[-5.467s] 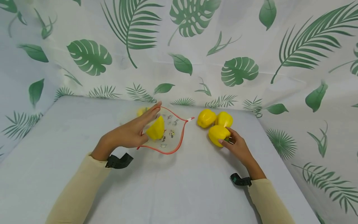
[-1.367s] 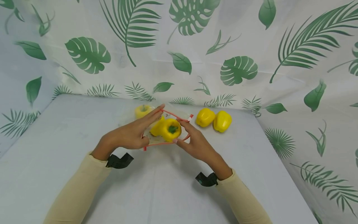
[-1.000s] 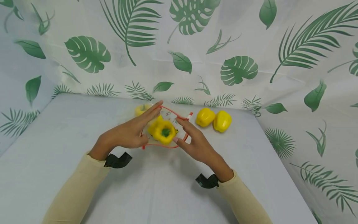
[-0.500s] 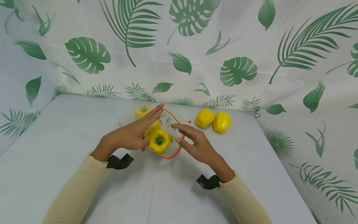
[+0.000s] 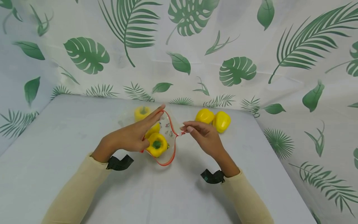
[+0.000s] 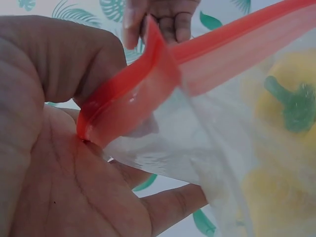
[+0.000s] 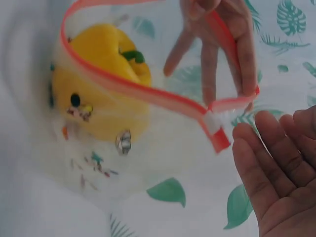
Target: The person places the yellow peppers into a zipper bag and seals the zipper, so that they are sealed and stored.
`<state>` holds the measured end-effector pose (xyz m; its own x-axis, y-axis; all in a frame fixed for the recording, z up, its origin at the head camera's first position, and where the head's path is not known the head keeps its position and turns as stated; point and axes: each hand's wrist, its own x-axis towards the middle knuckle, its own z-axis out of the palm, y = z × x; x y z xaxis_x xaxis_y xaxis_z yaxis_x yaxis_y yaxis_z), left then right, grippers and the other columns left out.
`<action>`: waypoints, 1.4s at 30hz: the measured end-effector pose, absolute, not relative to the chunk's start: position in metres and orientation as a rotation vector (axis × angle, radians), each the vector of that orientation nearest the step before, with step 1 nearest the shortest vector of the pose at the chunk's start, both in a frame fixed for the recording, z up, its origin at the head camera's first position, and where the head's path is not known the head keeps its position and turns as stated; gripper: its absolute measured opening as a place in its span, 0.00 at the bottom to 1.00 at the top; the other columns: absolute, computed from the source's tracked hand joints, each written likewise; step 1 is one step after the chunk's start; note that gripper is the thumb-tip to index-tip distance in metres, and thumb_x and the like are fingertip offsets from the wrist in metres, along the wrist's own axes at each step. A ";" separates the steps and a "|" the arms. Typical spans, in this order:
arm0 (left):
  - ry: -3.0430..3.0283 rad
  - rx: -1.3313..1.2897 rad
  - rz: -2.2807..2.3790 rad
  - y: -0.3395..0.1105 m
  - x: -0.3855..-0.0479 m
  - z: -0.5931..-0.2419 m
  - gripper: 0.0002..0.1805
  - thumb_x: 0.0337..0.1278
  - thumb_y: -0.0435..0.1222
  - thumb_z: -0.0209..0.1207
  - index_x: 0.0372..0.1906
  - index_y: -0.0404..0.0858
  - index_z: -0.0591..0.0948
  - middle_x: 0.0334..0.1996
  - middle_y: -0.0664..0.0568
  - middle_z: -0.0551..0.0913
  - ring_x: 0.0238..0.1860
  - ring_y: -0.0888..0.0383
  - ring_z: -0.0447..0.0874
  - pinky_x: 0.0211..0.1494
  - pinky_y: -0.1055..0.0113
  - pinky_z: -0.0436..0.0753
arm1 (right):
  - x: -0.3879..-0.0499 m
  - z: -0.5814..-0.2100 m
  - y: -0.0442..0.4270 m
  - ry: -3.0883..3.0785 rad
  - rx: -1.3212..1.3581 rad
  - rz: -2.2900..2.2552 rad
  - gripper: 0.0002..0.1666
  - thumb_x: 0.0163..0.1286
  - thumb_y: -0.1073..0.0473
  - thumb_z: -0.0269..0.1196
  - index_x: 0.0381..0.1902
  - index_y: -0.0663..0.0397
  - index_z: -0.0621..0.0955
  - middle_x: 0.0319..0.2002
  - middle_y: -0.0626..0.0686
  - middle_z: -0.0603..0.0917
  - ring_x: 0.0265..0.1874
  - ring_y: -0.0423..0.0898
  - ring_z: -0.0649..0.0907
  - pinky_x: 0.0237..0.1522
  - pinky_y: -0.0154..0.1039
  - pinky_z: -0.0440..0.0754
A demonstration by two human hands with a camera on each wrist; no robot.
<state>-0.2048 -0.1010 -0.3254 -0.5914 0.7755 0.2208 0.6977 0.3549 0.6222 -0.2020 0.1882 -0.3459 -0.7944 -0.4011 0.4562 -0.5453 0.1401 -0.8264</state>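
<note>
A clear zip bag [image 5: 168,162] with a red edge and small cartoon prints lies with its mouth spread. My left hand [image 5: 126,136] holds the mouth, thumb bent over the red edge and fingers straight along the other side. Just inside the mouth is a yellow bell pepper [image 5: 157,145], stem outward; a second pepper [image 5: 153,128] and a third pepper [image 5: 142,112] lie deeper, partly hidden by that hand. Beside the bag's white slider end [image 7: 217,123], my right hand [image 5: 206,137] has loosely bent fingers, apart from the bag in the right wrist view.
Two more yellow bell peppers, one on the left [image 5: 204,115] and one on the right [image 5: 222,121], sit behind my right hand. The table [image 5: 173,199] has a pale cover. A leaf-printed cloth [image 5: 201,68] rises behind it.
My right hand brought a pepper from the right group into the bag and let go. It then drew back right to the slider end. The bag's mouth has narrowed; the left hand stays.
</note>
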 end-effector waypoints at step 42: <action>2.457 1.273 1.069 -0.100 -0.207 -0.327 0.52 0.48 0.19 0.47 0.78 0.42 0.38 0.76 0.66 0.28 0.41 0.50 0.70 0.24 0.66 0.68 | -0.318 -0.389 0.256 -2.612 -0.011 1.237 0.20 0.71 0.60 0.59 0.59 0.61 0.80 0.55 0.58 0.81 0.51 0.54 0.79 0.53 0.46 0.77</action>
<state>-0.2068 -0.1004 -0.3266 -0.6193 0.7680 0.1631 0.6428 0.3767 0.6670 -0.3181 0.2557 -0.3894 -0.9686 0.1135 0.2214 -0.0994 0.6393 -0.7625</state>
